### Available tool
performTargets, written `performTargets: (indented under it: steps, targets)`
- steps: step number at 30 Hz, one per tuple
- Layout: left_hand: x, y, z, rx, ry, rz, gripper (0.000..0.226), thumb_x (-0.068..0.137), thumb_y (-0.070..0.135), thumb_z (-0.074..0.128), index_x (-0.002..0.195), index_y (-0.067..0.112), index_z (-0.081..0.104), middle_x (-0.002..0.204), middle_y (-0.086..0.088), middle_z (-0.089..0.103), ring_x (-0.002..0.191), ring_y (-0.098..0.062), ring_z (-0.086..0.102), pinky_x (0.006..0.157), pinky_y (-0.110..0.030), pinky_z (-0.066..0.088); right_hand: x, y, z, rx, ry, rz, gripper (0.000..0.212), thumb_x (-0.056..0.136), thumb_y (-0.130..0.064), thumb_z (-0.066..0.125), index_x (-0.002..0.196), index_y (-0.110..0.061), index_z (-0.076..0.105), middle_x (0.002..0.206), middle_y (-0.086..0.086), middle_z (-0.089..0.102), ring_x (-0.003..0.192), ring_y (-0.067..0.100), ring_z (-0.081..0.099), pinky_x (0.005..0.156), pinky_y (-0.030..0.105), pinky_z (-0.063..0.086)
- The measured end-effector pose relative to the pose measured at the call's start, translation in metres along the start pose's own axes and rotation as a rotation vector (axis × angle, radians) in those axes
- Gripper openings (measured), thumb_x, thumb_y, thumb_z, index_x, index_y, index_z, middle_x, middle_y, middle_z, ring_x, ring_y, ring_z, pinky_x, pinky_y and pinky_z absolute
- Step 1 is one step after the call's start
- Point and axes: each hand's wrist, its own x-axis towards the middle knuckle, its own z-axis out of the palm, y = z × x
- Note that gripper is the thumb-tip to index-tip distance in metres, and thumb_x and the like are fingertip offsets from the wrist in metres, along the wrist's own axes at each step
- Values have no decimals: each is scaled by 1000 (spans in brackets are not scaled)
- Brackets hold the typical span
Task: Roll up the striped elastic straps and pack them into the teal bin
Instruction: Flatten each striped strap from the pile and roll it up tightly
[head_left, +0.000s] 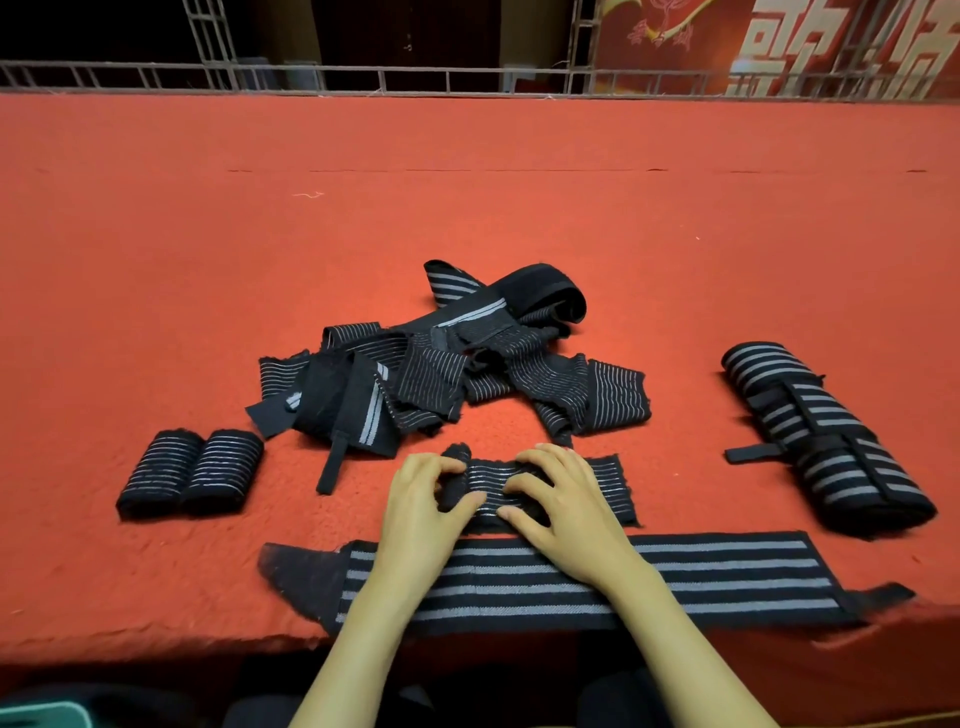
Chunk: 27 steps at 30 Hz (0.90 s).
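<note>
Nearest, one wide strap (727, 577) lies flat at the bench (208, 260) edge under both wrists. The left grip (426, 499) and right grip (561, 499) clench the thin-striped strap (608, 483), whose left end is rolled.

The left hand (423, 506) and right hand (563, 501) are bare, with slim fingers and short nails. Both forearms (358, 639) are bare down to the lower edge. Beneath them lies dark clothing (613, 701), too dim to tell its kind.

Head camera, one view only. Worn high, wide-angle, facing forward and down across the red table (467, 208). Near: left hand (426, 493), right hand (556, 499) at lower centre. Far: railing (382, 80).
</note>
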Motion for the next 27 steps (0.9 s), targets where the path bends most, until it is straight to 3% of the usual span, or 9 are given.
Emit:
performTargets:
  steps: [3,6,8,11,14,17,21,27]
  targets:
    - [-1,2,2,-101,-121,11,11,85,24,67,92,32,67,104,23,58,104,-1,52,79,-5,35,0,1,1,6,14,7,28,90,-50,50,99,-27,63,123,-7,52,129,16,38,109,48,30]
    - [-1,2,0,-152,-180,-25,24,88,9,62,88,33,66,106,24,61,107,3,54,86,-4,36,1,2,0,16,30,7,28,90,-47,52,99,-24,64,122,-5,53,128,17,39,110,44,29]
    - [1,0,-2,-226,-173,-112,27,84,3,65,89,29,66,105,14,64,102,-2,59,82,-13,45,1,2,-1,20,36,-8,28,90,-43,53,105,-23,63,123,-4,53,128,17,39,110,42,29]
    - [4,-3,-2,-237,-124,-243,28,78,10,74,91,29,59,102,0,61,93,-15,61,76,-28,52,-1,1,-1,26,31,-32,28,90,-39,52,111,-25,63,125,-3,53,130,18,38,113,39,21]
    - [5,0,3,-169,-145,-298,34,77,20,76,101,26,52,102,1,59,89,-17,61,81,-36,53,-1,1,-1,45,10,-18,26,91,-41,50,106,-26,66,128,-4,53,133,17,35,114,40,20]
    - [5,9,8,-91,-140,-293,36,81,25,72,108,25,48,100,6,57,87,-13,58,84,-32,50,-3,2,-1,54,3,-8,28,92,-44,48,102,-27,68,130,-5,52,134,17,34,115,41,19]
    - [9,18,10,-32,-155,-296,37,81,28,69,108,28,43,92,9,59,85,-13,60,78,-29,45,-2,2,-1,62,3,3,30,93,-45,46,102,-27,69,132,-5,52,136,16,32,115,42,16]
    - [10,16,4,-173,-57,-327,38,77,14,70,107,21,48,83,8,61,74,-10,60,66,-23,43,-2,0,-1,40,-6,7,31,90,-50,48,107,-32,67,134,-8,50,137,15,29,116,45,17]
